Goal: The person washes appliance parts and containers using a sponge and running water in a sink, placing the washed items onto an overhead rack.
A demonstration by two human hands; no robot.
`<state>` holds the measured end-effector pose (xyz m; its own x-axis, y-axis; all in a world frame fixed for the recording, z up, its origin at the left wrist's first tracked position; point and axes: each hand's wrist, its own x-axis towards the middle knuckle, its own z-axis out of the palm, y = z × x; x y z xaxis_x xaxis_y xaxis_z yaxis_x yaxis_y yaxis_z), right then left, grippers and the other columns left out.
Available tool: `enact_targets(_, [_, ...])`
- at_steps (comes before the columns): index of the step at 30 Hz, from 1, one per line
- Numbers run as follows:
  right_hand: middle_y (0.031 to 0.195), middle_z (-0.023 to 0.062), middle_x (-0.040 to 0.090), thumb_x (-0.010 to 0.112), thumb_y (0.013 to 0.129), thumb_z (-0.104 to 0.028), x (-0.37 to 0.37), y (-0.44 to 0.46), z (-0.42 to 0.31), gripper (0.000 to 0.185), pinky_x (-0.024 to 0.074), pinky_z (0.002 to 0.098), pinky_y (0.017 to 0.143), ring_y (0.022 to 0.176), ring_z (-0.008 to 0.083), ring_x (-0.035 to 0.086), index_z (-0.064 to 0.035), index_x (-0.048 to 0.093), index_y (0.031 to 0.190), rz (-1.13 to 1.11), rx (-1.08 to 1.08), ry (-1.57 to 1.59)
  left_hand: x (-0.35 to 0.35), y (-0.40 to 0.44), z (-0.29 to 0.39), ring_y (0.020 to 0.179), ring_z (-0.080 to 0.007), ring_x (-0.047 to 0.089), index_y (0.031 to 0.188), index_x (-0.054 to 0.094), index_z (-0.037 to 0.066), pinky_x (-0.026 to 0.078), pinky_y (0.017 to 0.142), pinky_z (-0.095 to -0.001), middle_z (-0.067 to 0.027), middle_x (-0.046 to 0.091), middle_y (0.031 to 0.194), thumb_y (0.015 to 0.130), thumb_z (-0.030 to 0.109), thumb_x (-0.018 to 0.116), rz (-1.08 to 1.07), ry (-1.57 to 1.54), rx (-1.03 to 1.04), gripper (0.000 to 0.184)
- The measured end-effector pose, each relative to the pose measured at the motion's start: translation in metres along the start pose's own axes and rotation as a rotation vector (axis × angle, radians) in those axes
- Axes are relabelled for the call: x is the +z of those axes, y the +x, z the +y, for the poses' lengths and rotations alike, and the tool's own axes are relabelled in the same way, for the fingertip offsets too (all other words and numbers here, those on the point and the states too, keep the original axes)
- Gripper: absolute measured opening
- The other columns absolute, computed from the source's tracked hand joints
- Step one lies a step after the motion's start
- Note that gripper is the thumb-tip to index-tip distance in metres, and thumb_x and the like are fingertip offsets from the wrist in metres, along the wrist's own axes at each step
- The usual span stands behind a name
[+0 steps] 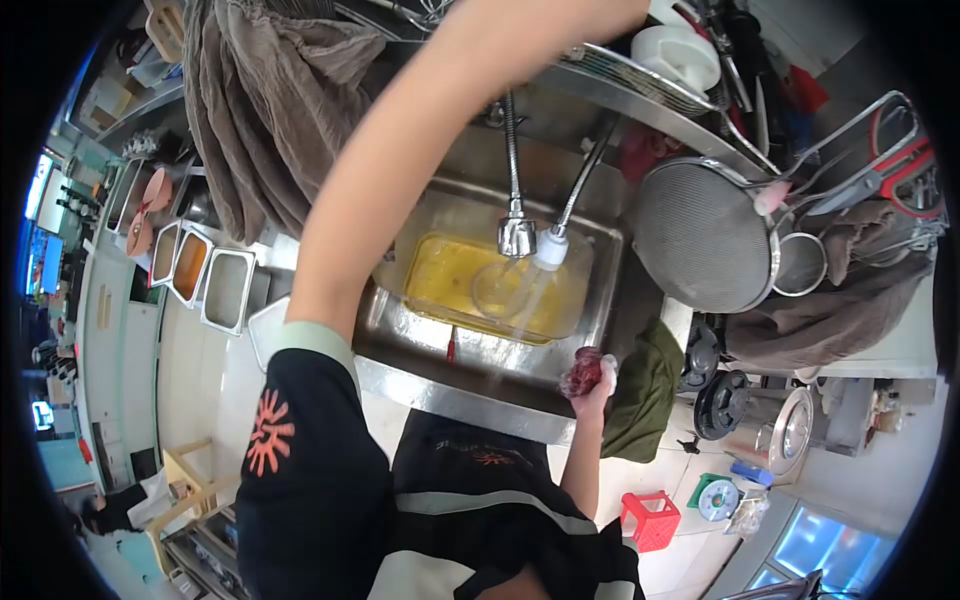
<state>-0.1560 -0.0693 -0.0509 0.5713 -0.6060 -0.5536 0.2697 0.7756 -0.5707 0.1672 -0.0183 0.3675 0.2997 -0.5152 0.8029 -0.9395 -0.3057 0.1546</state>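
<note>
My right hand (597, 390) is closed around a dark red mesh scrubber (581, 372) with white foam on it, above the sink's front right corner. My left arm stretches up across the view, past the taps, and its hand is beyond the top edge. In the steel sink (400, 335) lies a yellow rectangular tub (440, 280). Water runs into it from a white-headed tap (550, 247). Beside that hangs a chrome spray head (517, 236). A small red-handled tool (451, 346) lies near the tub's front side.
A large round strainer (705, 235) and red-handled scissors (905, 175) are at the right. A green cloth (645, 400) hangs over the sink's right edge. Brown cloths (265, 100) hang at upper left, above metal pans (228, 290). A red stool (651, 520) stands on the floor.
</note>
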Motion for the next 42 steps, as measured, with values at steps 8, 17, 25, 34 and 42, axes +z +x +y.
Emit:
enact_targets(8, [0.069, 0.0029, 0.053, 0.049, 0.078, -0.019, -0.024, 0.005, 0.002, 0.007, 0.0470, 0.0286, 0.045, 0.057, 0.0146, 0.054, -0.0137, 0.048, 0.083, 0.168, -0.001, -0.219, 0.092, -0.361, -0.052, 0.086, -0.0299, 0.054, 0.100, 0.054, 0.009, 0.044, 0.074, -0.0381, -0.0154, 0.057, 0.088, 0.078, 0.038, 0.047, -1.466, -0.181, -0.177, 0.037])
enact_targets(17, [0.077, 0.0059, 0.054, 0.047, 0.079, -0.016, -0.003, -0.006, -0.008, 0.011, 0.0467, 0.0273, 0.048, 0.060, 0.0161, 0.054, -0.0114, 0.048, 0.088, 0.220, -0.089, -0.361, 0.184, -0.413, -0.012, 0.084, -0.0298, 0.056, 0.096, 0.059, 0.013, 0.043, 0.074, -0.0402, -0.0159, 0.056, 0.097, 0.071, 0.053, 0.047, -1.724, -0.465, -0.243, 0.049])
enact_targets(25, [0.054, 0.0053, 0.053, 0.059, 0.066, -0.012, 0.010, 0.041, 0.022, 0.015, 0.0369, 0.0253, 0.034, 0.037, 0.0122, 0.049, -0.0071, 0.049, 0.076, 0.346, -0.158, -0.958, 0.294, -0.484, -0.020, 0.067, -0.0215, 0.059, 0.099, 0.055, 0.003, 0.049, 0.060, -0.0297, -0.0127, 0.059, 0.083, 0.077, 0.030, 0.048, -2.288, -0.487, -0.794, 0.035])
enact_targets(34, [0.068, 0.0134, 0.060, 0.060, 0.057, -0.034, 0.005, 0.018, 0.029, 0.033, 0.0464, 0.0389, 0.062, 0.070, 0.0302, 0.060, -0.0128, 0.058, 0.082, 0.412, 0.182, -1.748, 0.362, -0.519, -0.002, 0.065, -0.0230, 0.058, 0.094, 0.055, 0.003, 0.048, 0.058, -0.0312, -0.0135, 0.058, 0.080, 0.076, 0.029, 0.048, -1.546, -0.089, -1.235, 0.032])
enact_targets(42, [0.072, 0.0102, 0.061, 0.066, 0.056, -0.025, 0.022, 0.007, 0.028, 0.035, 0.0458, 0.0313, 0.062, 0.069, 0.0207, 0.061, -0.0074, 0.059, 0.086, 0.196, 0.084, -1.636, 0.328, -0.497, 0.107, 0.063, -0.0244, 0.057, 0.090, 0.054, 0.004, 0.047, 0.056, -0.0324, -0.0142, 0.057, 0.077, 0.075, 0.028, 0.048, -1.221, -0.206, -1.170, 0.029])
